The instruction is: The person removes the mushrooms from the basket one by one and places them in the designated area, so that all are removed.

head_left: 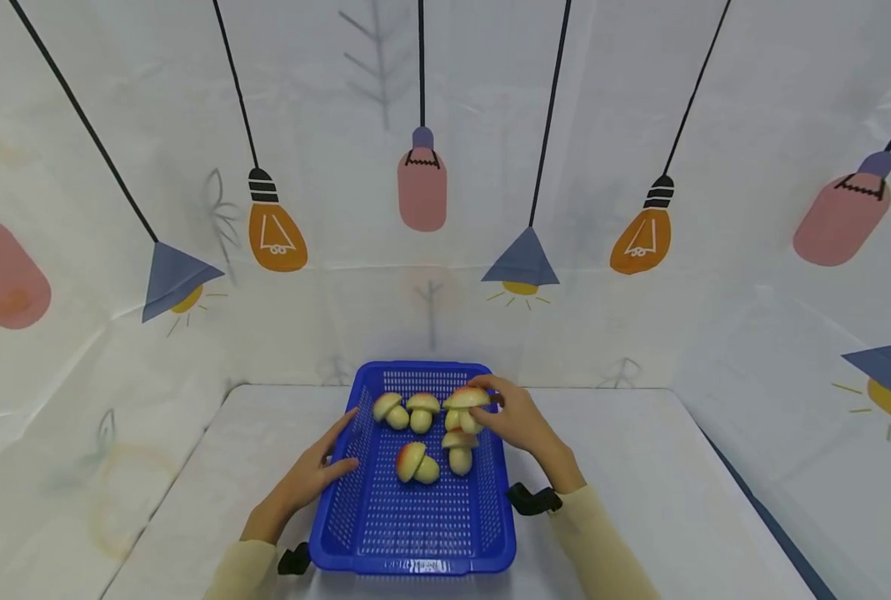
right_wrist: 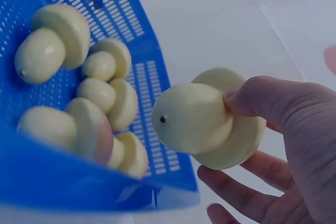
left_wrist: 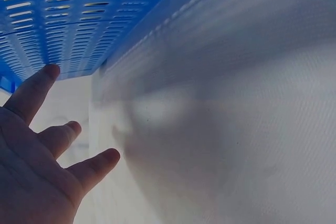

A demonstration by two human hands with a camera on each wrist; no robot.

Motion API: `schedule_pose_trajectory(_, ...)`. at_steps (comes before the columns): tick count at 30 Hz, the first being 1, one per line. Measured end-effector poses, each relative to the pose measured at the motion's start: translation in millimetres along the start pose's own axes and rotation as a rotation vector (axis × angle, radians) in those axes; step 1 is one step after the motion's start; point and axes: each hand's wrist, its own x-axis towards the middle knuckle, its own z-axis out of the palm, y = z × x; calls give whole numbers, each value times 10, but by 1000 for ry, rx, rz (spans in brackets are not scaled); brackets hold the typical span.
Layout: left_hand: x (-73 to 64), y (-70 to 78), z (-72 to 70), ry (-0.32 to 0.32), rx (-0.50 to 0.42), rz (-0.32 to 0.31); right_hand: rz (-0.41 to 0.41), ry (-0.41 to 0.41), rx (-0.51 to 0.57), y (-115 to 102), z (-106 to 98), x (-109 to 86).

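Observation:
A toy mushroom (right_wrist: 191,116) with a rounded cream stem is pinched by the thumb and fingers of my right hand (head_left: 516,414). In the head view its yellow cap with a reddish top (head_left: 466,397) is over the far right part of a blue plastic basket (head_left: 415,529). Several similar mushrooms (head_left: 417,463) lie in the basket, one of them partly hidden behind the held one. My left hand (head_left: 312,473) is at the basket's left rim, its fingers spread. The left wrist view shows those fingers (left_wrist: 34,93) beside the slotted basket wall (left_wrist: 68,19).
The basket stands on a white-covered table (head_left: 610,467). Behind it hangs a pale sheet (head_left: 475,317) printed with lamps and bulbs. Each wrist wears a black strap (head_left: 533,500).

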Motion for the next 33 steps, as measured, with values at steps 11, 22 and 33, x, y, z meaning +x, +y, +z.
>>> schedule_pose_trajectory(11, 35, 37, 11, 5, -36, -23, 102, 107, 15, 168, -259, -271)
schedule_pose_trajectory(22, 41, 86, -25, -18, 8, -59, 166, 189, -9, 486, -358, -580)
schedule_pose_trajectory(33, 15, 139, -90, -70, 43, -35, 294, 149, 14, 804, -231, -792)
